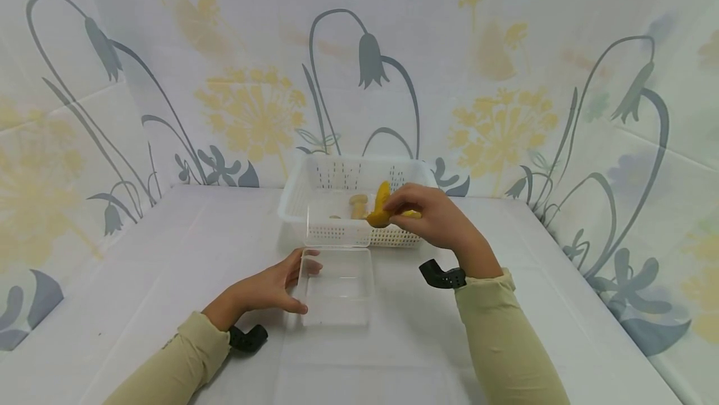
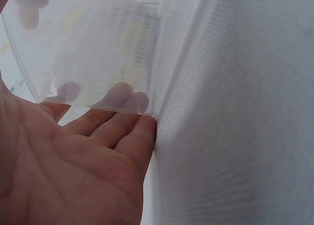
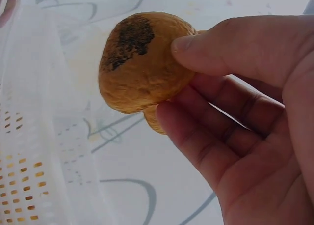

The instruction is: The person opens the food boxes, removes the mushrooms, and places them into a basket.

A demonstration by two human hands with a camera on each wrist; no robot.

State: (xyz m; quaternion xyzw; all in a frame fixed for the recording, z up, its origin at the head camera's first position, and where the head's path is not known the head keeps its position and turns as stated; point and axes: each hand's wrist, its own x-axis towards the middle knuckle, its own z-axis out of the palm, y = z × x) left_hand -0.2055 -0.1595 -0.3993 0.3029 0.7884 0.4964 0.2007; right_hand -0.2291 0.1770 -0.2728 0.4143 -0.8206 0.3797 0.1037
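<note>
In the head view my right hand (image 1: 429, 214) is raised over the front right of the white basket (image 1: 292, 205). Its thumb and fingers pinch a yellow-brown mushroom (image 1: 379, 208). The right wrist view shows that mushroom's rounded cap (image 3: 147, 68) with a dark patch, its stem partly behind the fingers (image 3: 196, 131). My left hand (image 1: 269, 283) holds the left side of a clear plastic box (image 1: 339, 317), whose hinged lid stands up at the back. Through the plastic wall (image 2: 108, 77), the left wrist view shows the fingertips (image 2: 117, 95).
Inside the basket lies a beige mushroom (image 1: 358, 206), with more yellow pieces behind the perforated front wall. A white cloth (image 1: 224, 224) covers the table. Flower-printed sheets (image 1: 359, 112) hang at the back and both sides.
</note>
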